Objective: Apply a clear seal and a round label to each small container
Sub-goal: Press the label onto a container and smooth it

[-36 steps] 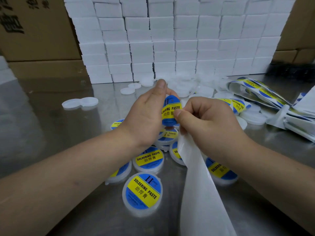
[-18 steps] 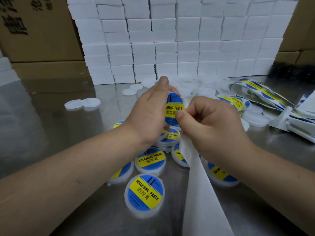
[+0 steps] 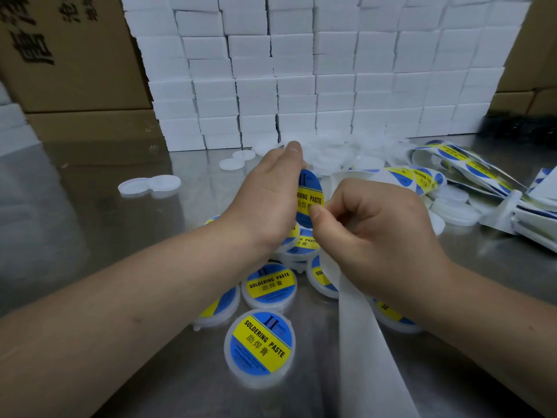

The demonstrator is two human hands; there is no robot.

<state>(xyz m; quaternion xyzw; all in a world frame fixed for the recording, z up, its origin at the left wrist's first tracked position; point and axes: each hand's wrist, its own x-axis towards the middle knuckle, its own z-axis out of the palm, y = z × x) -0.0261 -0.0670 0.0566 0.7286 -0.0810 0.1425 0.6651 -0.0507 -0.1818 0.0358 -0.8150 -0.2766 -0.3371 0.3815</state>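
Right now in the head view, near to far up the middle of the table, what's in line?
Nearest labelled container → second labelled container → held container in the left hand → heap of plain white lids → wall of white boxes.

L hand (image 3: 265, 203) holds container (image 3: 310, 197), R hand (image 3: 376, 236) prob. pinches strip (image 3: 367, 357).

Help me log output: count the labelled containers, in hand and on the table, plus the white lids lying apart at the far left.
Container held in the left hand: 1
Containers on the table: at least 7, some partly hidden
Lids at the far left: 2
Total: at least 10
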